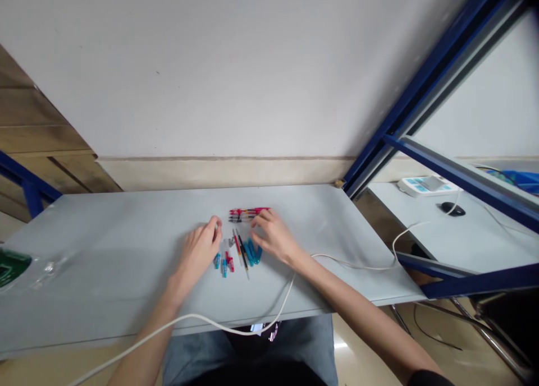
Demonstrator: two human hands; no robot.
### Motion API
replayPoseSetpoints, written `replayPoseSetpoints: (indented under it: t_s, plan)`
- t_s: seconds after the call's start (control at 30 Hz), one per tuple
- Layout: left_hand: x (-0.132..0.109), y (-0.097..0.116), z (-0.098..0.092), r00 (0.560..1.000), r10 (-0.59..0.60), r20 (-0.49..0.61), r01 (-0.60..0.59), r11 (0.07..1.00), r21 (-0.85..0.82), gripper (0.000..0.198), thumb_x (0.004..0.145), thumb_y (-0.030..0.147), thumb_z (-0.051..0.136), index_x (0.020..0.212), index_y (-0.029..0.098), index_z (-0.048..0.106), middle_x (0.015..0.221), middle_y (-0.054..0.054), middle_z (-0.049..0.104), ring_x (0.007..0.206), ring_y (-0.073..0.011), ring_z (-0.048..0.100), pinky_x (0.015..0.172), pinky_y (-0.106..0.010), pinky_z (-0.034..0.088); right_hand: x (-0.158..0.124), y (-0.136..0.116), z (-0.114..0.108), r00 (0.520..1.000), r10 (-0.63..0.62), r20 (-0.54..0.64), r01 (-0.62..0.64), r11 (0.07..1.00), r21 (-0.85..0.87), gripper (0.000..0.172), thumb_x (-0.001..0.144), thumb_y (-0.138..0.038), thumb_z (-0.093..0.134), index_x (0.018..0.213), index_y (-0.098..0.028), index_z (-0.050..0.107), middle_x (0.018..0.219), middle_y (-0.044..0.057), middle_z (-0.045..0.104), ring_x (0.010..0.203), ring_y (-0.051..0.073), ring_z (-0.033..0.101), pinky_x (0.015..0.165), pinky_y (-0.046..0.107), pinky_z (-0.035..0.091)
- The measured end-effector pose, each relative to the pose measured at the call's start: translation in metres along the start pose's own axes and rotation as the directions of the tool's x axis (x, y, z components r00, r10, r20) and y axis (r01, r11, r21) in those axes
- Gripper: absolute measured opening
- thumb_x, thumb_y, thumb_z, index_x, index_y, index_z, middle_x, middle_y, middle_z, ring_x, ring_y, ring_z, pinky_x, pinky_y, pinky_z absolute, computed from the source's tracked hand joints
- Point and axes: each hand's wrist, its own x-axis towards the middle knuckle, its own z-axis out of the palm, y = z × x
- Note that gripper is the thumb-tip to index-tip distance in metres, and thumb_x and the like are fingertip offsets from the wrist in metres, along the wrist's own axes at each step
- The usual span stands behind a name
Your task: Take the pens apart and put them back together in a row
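My left hand is just left of the pen parts, fingers curled in with thumb against them; whatever they pinch is too small to make out. My right hand hovers over the right side, thumb and forefinger apart. Its fingertips are close to a row of red and black pens. Between the hands lie pen refills, blue translucent pen barrels, short blue pen pieces, a red pen piece and small grey pieces.
The parts lie on a grey table against a wall. A white cable crosses the front edge and my forearms. At the left sits a green item in clear plastic. Beyond a blue frame, another table holds a black mouse.
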Motion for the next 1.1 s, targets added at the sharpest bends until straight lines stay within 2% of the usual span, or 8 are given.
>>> replayPoseSetpoints:
  t_s: [0.2, 0.5, 0.63, 0.73, 0.8, 0.9, 1.0, 1.1]
  plan:
    - [-0.029, 0.001, 0.01, 0.997, -0.031, 0.077, 0.013, 0.975, 0.223, 0.022, 0.104, 0.034, 0.04, 0.11, 0.023, 0.058, 0.092, -0.009, 0.075, 0.083, -0.0261, 0.072, 0.066, -0.031, 0.038, 0.02, -0.039, 0.02, 0.986, -0.026, 0.165, 0.063, 0.973, -0.224, 0.025, 0.1, -0.033, 0.051, 0.099, -0.015, 0.068, 0.105, 0.015, 0.067, 0.105, 0.03, 0.053, 0.092, 0.04, 0.042]
    - [-0.024, 0.006, 0.013, 0.995, -0.064, 0.075, 0.045, 0.973, 0.228, 0.025, 0.101, 0.03, 0.041, 0.108, 0.018, 0.062, 0.094, -0.014, 0.074, 0.085, -0.0262, 0.072, 0.069, -0.031, 0.044, 0.035, -0.043, 0.043, 0.966, 0.053, 0.251, 0.021, 0.958, -0.286, 0.029, 0.099, -0.027, 0.049, 0.101, -0.01, 0.073, 0.106, 0.019, 0.071, 0.108, 0.032, 0.059, 0.094, 0.04, 0.045]
    - [-0.023, 0.003, 0.018, 0.994, -0.107, 0.024, 0.103, 0.989, 0.106, 0.023, 0.101, 0.031, 0.044, 0.104, 0.018, 0.062, 0.09, -0.013, 0.074, 0.079, -0.0249, 0.071, 0.068, -0.031, 0.044, 0.037, -0.044, 0.046, 0.969, 0.083, 0.234, -0.022, 0.967, -0.253, 0.026, 0.095, -0.022, 0.051, 0.097, -0.009, 0.073, 0.103, 0.021, 0.073, 0.106, 0.033, 0.062, 0.093, 0.041, 0.046]
    - [-0.021, -0.001, 0.02, 0.985, -0.149, -0.089, 0.123, 0.961, -0.246, 0.023, 0.1, 0.036, 0.047, 0.094, 0.02, 0.062, 0.081, -0.008, 0.073, 0.071, -0.021, 0.069, 0.066, -0.029, 0.044, 0.04, -0.043, 0.047, 0.973, 0.125, 0.196, -0.088, 0.978, -0.189, 0.022, 0.092, -0.019, 0.053, 0.092, -0.011, 0.073, 0.097, 0.021, 0.073, 0.102, 0.031, 0.064, 0.09, 0.038, 0.046]
    - [-0.019, -0.004, 0.02, 0.969, -0.198, -0.149, 0.081, 0.82, -0.566, 0.027, 0.099, 0.043, 0.049, 0.092, 0.02, 0.061, 0.078, -0.005, 0.071, 0.068, -0.0179, 0.067, 0.066, -0.027, 0.046, 0.043, -0.04, 0.043, 0.977, 0.153, 0.15, -0.137, 0.984, -0.115, 0.019, 0.091, -0.019, 0.052, 0.088, -0.013, 0.071, 0.093, 0.019, 0.073, 0.096, 0.029, 0.065, 0.086, 0.035, 0.045]
    - [-0.014, -0.008, 0.017, 0.956, -0.269, -0.118, 0.022, 0.466, -0.885, 0.036, 0.094, 0.052, 0.057, 0.095, 0.017, 0.062, 0.077, -0.003, 0.069, 0.063, -0.014, 0.063, 0.065, -0.026, 0.049, 0.048, -0.032, 0.034, 0.979, 0.192, 0.063, -0.195, 0.979, 0.052, 0.021, 0.093, -0.022, 0.048, 0.082, -0.016, 0.065, 0.082, 0.011, 0.07, 0.08, 0.022, 0.062, 0.076, 0.03, 0.043]
    - [-0.006, -0.011, 0.014, 0.962, -0.272, 0.025, 0.063, 0.135, -0.989, 0.043, 0.085, 0.051, 0.069, 0.103, 0.012, 0.066, 0.079, -0.004, 0.068, 0.063, -0.0117, 0.06, 0.062, -0.025, 0.049, 0.054, -0.022, 0.025, 0.973, 0.229, -0.004, -0.22, 0.938, 0.267, 0.026, 0.095, -0.029, 0.042, 0.076, -0.019, 0.056, 0.069, 0.002, 0.059, 0.066, 0.016, 0.053, 0.066, 0.026, 0.039]
    - [0.004, -0.012, 0.012, 0.972, -0.192, 0.136, 0.134, -0.025, -0.991, 0.043, 0.084, 0.046, 0.07, 0.109, 0.011, 0.067, 0.087, -0.008, 0.069, 0.073, -0.0132, 0.063, 0.067, -0.026, 0.051, 0.056, -0.012, 0.019, 0.964, 0.263, -0.046, -0.211, 0.855, 0.473, 0.029, 0.094, -0.035, 0.038, 0.073, -0.02, 0.049, 0.066, -0.002, 0.049, 0.063, 0.013, 0.047, 0.061, 0.023, 0.038]
